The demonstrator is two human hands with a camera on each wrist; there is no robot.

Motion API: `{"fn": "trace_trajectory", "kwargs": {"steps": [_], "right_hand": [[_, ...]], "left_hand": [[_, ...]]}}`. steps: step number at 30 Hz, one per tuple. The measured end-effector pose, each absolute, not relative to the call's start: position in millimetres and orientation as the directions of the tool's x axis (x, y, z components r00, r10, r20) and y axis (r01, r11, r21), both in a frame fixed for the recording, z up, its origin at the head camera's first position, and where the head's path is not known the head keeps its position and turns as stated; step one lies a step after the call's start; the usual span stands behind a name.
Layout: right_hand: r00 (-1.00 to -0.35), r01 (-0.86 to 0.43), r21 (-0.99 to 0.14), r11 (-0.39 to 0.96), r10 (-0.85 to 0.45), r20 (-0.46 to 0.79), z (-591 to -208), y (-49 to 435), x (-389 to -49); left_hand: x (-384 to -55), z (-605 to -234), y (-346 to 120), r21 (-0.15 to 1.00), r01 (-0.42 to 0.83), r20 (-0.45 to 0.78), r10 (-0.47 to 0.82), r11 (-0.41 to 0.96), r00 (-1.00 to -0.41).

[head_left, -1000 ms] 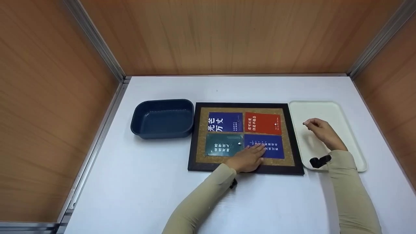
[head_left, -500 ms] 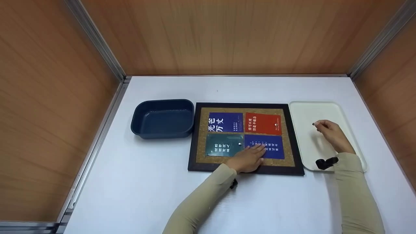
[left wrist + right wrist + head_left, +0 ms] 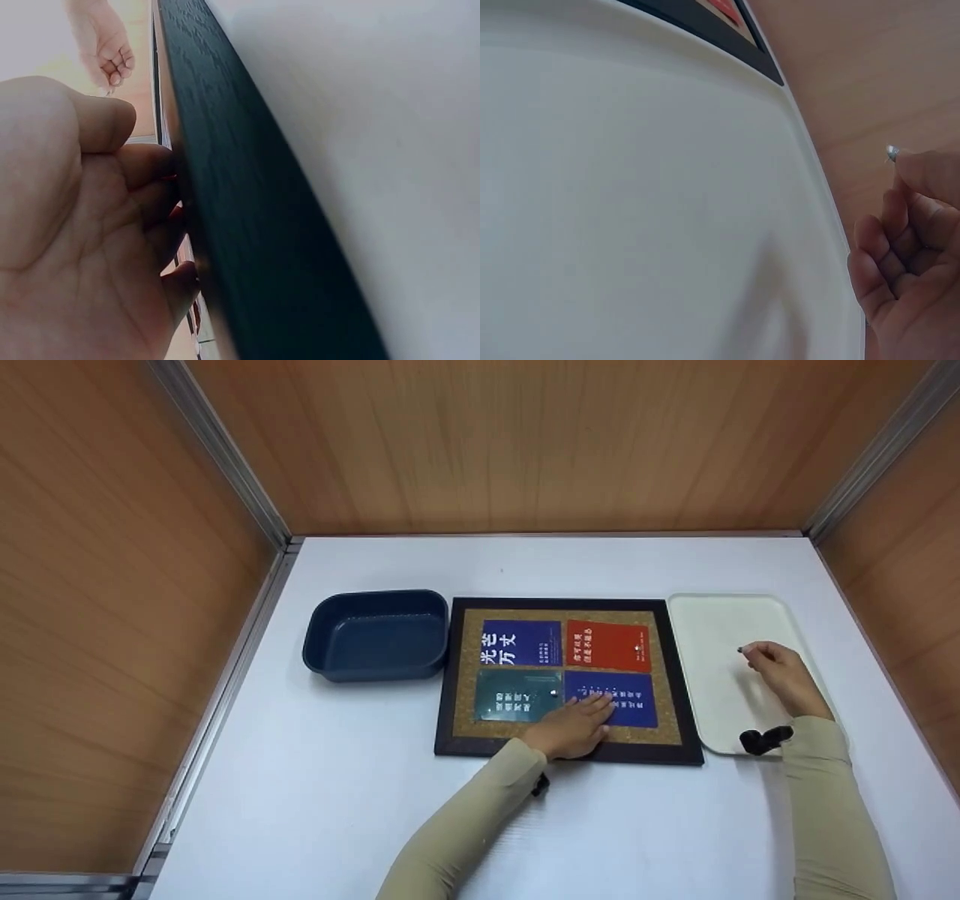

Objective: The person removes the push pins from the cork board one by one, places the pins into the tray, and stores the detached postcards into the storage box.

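At the bottom of the head view, the left sleeve (image 3: pixel 465 810) is slanting up to the left hand (image 3: pixel 566 729), which is lying with extended fingers on the lower-right blue card (image 3: pixel 637 701); it is keeping the same spot as a second ago. At lower right, the right sleeve (image 3: pixel 832 810) is rising to the right hand (image 3: pixel 781 676), now sitting farther right and slightly lower in the frame than before. Its fingertips are pinching a small silvery piece (image 3: pixel 892 153) over the pale tray (image 3: pixel 720 622), the other fingers curling toward the palm in the right wrist view. The corkboard (image 3: pixel 484 729) is filling the centre, its right edge running just beside the tray and its left edge beside the dark-blue dish (image 3: pixel 386 645). White tabletop (image 3: pixel 285 795) is spreading across the lower left and behind the board, reaching the wooden panel (image 3: pixel 540 442) at the top.
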State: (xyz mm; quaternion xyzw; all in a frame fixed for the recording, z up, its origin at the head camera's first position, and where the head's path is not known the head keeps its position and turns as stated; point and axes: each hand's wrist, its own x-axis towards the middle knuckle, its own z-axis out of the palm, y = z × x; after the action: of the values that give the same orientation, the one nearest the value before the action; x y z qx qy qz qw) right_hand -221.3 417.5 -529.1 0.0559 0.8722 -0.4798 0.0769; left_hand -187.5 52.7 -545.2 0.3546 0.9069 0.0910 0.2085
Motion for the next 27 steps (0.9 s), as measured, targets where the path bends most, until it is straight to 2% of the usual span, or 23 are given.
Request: {"fn": "trace_trajectory", "kwargs": {"steps": [13,20,27], "right_hand": [[-0.978,0.197,-0.837,0.511,0.04,-0.206,-531.9,424.2,-219.9],[-0.963,0.254,-0.807,0.533,0.06,-0.263,-537.5,427.6,-222.7],[-0.964,0.255,-0.785,0.564,0.081,-0.254,-541.9,429.3,-221.7]], "left_hand": [[-187.7,-543.5,53.3,0.317,0.6,-0.319,0.679,0.734,-0.661],[-188.1,-543.1,53.5,0.327,0.595,-0.334,0.679,0.734,-0.654],[-189.1,-544.1,53.5,0.325,0.594,-0.338,0.677,0.736,-0.654]]}}
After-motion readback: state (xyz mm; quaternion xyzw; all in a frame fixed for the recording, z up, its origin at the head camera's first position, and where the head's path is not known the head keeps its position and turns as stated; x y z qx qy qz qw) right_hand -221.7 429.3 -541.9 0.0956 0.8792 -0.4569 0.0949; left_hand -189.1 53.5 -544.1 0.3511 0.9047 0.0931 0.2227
